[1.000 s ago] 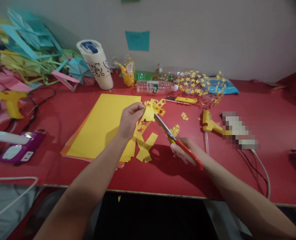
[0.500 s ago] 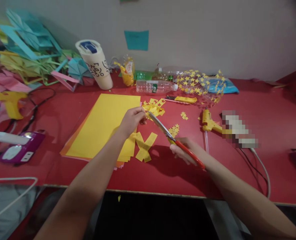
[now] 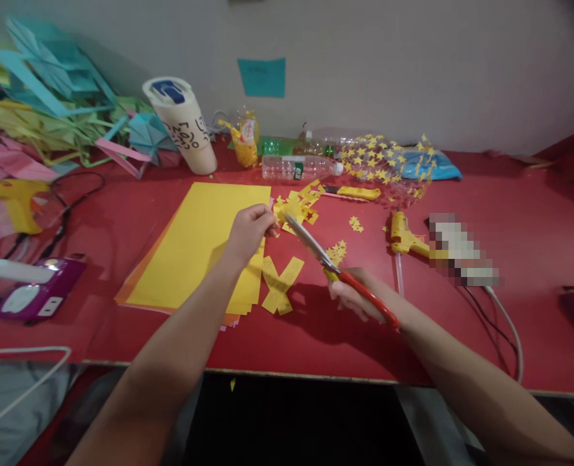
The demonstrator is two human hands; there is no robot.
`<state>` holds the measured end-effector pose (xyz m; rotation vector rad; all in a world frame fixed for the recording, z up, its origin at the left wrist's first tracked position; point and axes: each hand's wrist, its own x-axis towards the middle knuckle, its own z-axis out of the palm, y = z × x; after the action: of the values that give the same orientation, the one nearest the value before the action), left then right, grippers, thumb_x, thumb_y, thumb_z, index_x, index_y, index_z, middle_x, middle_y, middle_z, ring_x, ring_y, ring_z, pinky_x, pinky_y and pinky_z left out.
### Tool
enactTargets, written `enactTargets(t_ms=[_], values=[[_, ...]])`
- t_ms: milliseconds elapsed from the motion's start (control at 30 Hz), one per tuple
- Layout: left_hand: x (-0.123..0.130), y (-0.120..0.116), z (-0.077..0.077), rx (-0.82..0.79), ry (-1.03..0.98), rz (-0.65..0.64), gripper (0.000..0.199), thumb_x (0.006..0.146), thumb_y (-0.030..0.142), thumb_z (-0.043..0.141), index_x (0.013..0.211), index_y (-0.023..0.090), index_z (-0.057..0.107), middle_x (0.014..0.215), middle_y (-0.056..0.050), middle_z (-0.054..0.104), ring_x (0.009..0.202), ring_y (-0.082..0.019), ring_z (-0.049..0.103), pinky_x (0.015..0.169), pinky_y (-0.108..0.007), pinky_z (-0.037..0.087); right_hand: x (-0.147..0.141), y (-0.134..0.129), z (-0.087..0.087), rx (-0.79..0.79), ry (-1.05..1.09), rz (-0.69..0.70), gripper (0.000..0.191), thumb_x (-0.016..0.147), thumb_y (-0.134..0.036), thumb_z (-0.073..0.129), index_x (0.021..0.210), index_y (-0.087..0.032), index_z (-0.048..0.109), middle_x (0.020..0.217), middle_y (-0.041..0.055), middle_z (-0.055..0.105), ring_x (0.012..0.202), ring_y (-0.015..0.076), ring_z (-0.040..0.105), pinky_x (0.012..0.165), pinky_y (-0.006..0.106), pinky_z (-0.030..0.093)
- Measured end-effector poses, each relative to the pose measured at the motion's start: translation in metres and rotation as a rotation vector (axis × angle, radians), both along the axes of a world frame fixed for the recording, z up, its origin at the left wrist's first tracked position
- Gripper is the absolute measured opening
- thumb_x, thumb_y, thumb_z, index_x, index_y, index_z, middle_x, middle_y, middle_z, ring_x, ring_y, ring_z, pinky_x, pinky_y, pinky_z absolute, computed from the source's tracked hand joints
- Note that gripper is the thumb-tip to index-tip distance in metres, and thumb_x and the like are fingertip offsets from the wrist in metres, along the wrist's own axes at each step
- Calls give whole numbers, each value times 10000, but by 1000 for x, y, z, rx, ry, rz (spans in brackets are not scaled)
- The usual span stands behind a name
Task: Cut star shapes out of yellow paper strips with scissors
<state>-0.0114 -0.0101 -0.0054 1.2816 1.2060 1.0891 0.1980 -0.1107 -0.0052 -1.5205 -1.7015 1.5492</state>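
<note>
My right hand (image 3: 357, 294) is closed around the red handles of a pair of scissors (image 3: 310, 239). The long metal blades look closed and point up and left, their tips just right of my left fingers. My left hand (image 3: 252, 232) is pinched above the right edge of a stack of yellow paper (image 3: 194, 246). What its fingertips hold is too small to make out against the yellow paper scraps (image 3: 296, 207) behind them. Two crossed yellow strips (image 3: 281, 285) lie below my left hand. Cut yellow stars (image 3: 336, 251) sit in a small pile beyond the scissors.
Across the back stand a tumbler (image 3: 182, 126), a clear bottle (image 3: 291, 168) and a star-covered clear piece (image 3: 378, 158). A utility knife (image 3: 352, 193) lies before them. Right is a yellow glue gun (image 3: 403, 236); left are folded paper shapes (image 3: 63, 71) and a purple power strip (image 3: 44, 291).
My left hand has shifted slightly left, away from the scissor tips. The scissors and my right hand have hardly moved; the whole view has drifted a little.
</note>
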Motion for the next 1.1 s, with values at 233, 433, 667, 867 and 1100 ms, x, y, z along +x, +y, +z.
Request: enactTargets(t_ms=[233,433,667,867,1100], values=[[0,-6,9,117,-54,-113,129,639,183,543,511,172,533,518,20,515,511,-82,517,542,-234,444,-1,1,-2,-61,-41,-40,399,758,-553,568,620,-185,499,358,-82,421,286,65,413,366,206,375],[0,-7,8,129,-60,-148,115,638,190,531,525,173,541,532,17,525,520,-87,516,556,-247,441,-3,2,2,-94,-49,-65,420,724,-574,593,606,-183,495,370,-81,427,271,51,390,329,197,331],[1,-8,8,106,-66,-209,118,633,168,544,517,168,530,548,21,508,540,-81,502,576,-239,437,-6,2,7,-106,-40,-84,423,705,-570,611,598,-180,489,391,-73,440,275,47,387,308,191,298],[0,-9,7,124,-55,-229,127,637,152,540,511,169,538,540,17,520,554,-82,489,593,-243,429,-7,2,8,-104,-37,-90,450,709,-597,581,591,-176,472,411,-64,457,278,32,360,305,178,275],[0,-9,7,102,-80,-238,123,636,179,561,517,162,538,559,18,536,548,-77,500,589,-242,428,-6,3,3,-73,-18,-56,493,704,-648,551,562,-191,437,359,-78,384,269,43,361,307,177,283]])
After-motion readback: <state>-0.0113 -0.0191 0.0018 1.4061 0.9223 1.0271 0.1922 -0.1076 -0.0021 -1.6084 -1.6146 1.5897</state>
